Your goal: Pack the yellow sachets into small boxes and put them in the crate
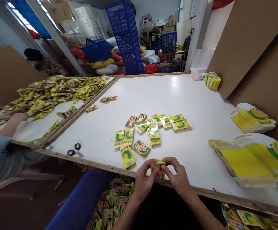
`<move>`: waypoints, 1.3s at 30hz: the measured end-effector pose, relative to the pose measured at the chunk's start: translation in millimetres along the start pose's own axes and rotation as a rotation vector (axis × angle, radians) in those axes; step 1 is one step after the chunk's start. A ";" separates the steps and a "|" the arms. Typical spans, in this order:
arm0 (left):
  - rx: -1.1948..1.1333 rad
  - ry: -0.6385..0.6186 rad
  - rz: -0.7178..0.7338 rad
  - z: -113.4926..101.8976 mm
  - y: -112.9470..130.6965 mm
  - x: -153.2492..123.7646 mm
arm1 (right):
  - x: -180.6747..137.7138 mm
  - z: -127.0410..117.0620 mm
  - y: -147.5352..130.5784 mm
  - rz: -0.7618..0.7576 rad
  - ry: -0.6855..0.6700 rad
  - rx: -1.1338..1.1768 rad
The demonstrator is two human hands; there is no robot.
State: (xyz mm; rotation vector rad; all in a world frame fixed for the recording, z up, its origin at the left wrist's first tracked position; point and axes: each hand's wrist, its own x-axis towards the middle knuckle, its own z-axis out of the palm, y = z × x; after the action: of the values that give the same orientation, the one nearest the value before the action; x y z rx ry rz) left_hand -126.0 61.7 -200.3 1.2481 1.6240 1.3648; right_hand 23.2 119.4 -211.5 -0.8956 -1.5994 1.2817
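Note:
Both of my hands hold one small yellow-green printed box (pixel 158 172) at the table's near edge. My left hand (pixel 145 177) closes on its left side, thumb across the front. On the right side, my right hand (pixel 178 177) grips it with fingers at the top and thumb on the face. Just beyond lie several loose boxes, among them a yellow one (pixel 127 156) with a barcode and one lying printed face up (pixel 141 148). Others form a scattered cluster (pixel 154 130) farther out on the white table (pixel 148 92).
Fanned stacks of flat cartons (pixel 251 159) lie at right. Black-handled scissors (pixel 75 149) rest near the left edge. A blue crate (pixel 81 195) of packets stands below the table. At left, a co-worker's arm (pixel 7 127) reaches toward a packet heap (pixel 57 92). Blue crates (pixel 126 38) are stacked behind.

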 end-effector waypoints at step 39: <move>-0.272 -0.284 -0.078 28.6 -21.9 41.3 | 13.8 -19.2 24.8 0.025 0.025 -0.080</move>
State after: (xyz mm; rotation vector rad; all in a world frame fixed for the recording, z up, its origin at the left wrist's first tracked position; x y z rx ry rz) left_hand -118.4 110.2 -224.7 1.1439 1.2341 1.2477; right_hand 36.5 143.8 -231.5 -0.9798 -1.6341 1.2258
